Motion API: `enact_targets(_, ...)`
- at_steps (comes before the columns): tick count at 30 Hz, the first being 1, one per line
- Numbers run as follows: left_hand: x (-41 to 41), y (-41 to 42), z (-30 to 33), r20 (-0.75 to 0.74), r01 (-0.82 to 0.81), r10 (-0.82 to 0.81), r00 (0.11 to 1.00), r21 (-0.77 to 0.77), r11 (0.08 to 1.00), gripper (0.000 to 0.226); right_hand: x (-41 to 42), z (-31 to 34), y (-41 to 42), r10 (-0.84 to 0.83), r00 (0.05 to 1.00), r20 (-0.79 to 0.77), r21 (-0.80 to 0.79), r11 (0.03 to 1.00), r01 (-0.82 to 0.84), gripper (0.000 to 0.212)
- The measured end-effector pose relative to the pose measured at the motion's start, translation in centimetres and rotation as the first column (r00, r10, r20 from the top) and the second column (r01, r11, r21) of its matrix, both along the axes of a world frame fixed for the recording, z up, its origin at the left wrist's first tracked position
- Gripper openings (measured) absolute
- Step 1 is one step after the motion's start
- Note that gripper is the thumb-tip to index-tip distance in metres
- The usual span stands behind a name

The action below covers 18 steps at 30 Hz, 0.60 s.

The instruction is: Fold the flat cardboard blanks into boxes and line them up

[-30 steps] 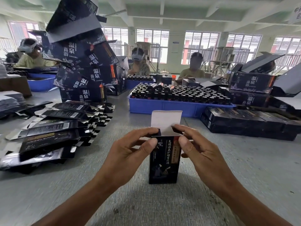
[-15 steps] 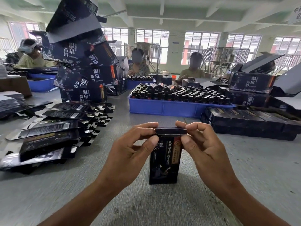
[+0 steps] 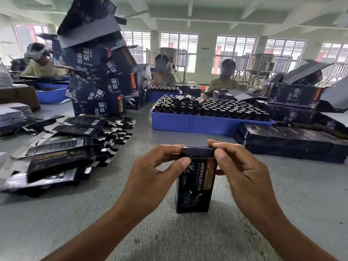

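A small black box (image 3: 194, 187) with gold and white lettering stands upright on the grey table (image 3: 188, 238), right in front of me. My left hand (image 3: 150, 174) pinches its top left corner between thumb and fingers. My right hand (image 3: 243, 172) pinches the top right corner the same way. The box's top flap lies folded down flat between my fingertips. A fanned heap of flat black blanks (image 3: 62, 147) lies on the table to my left. A row of finished black boxes (image 3: 290, 142) lies on its side at the right.
A blue crate (image 3: 207, 125) full of dark bottles stands behind the box. Large dark cartons (image 3: 98, 76) tower at the back left, and more cartons (image 3: 295, 95) stand at the back right. Three people sit across the table.
The white top flap stood upright one second ago. It has since been folded down and tucked shut, and both hands have stayed at the box's top corners.
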<state>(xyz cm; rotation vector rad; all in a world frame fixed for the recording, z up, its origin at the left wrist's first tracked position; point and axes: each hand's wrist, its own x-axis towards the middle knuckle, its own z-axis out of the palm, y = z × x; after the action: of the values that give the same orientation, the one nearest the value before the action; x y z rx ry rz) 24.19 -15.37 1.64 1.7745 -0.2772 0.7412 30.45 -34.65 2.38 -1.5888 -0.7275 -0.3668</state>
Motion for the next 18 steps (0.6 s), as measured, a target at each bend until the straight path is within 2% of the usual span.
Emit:
enact_targets(4, -0.1, -0.1, 0.0, 0.014, 0.025, -0.024, 1.000, -0.068, 0.997, 0.017, 0.0, 0.0, 0.0, 0.005, 1.000, 0.012, 0.014, 1.000, -0.006, 0.022)
enact_targets(6, -0.1, -0.2, 0.0, 0.009, 0.043, -0.042, 0.999, -0.097, 0.994, 0.028, 0.0, -0.2, 0.0, -0.001, 1.000, 0.031, -0.006, 1.000, 0.001, 0.024)
enact_targets(8, -0.1, -0.3, 0.0, 0.026, 0.019, -0.018, 0.999, -0.033, 0.999, 0.037, 0.0, -0.4, 0.0, -0.013, 0.999, 0.050, -0.034, 0.999, 0.015, 0.028)
enact_targets(11, -0.1, -0.3, 0.1, 0.099, -0.041, 0.030, 0.995, 0.104, 0.994, 0.032, 0.2, -0.6, -0.2, 0.000, 0.998, 0.055, -0.033, 0.999, 0.002, 0.029)
enact_targets(14, -0.1, -0.1, 0.0, 0.132, -0.068, 0.049, 0.990, 0.139, 0.988, 0.029, 0.4, -0.8, -0.3, 0.006, 0.994, 0.106, -0.041, 0.999, -0.002, 0.026)
enact_targets(18, 0.1, 0.0, -0.4, 0.198, -0.088, 0.052, 0.979, 0.174, 0.981, 0.025, 0.5, -1.2, -0.1, -0.036, 0.966, 0.254, -0.100, 0.993, 0.064, 0.024)
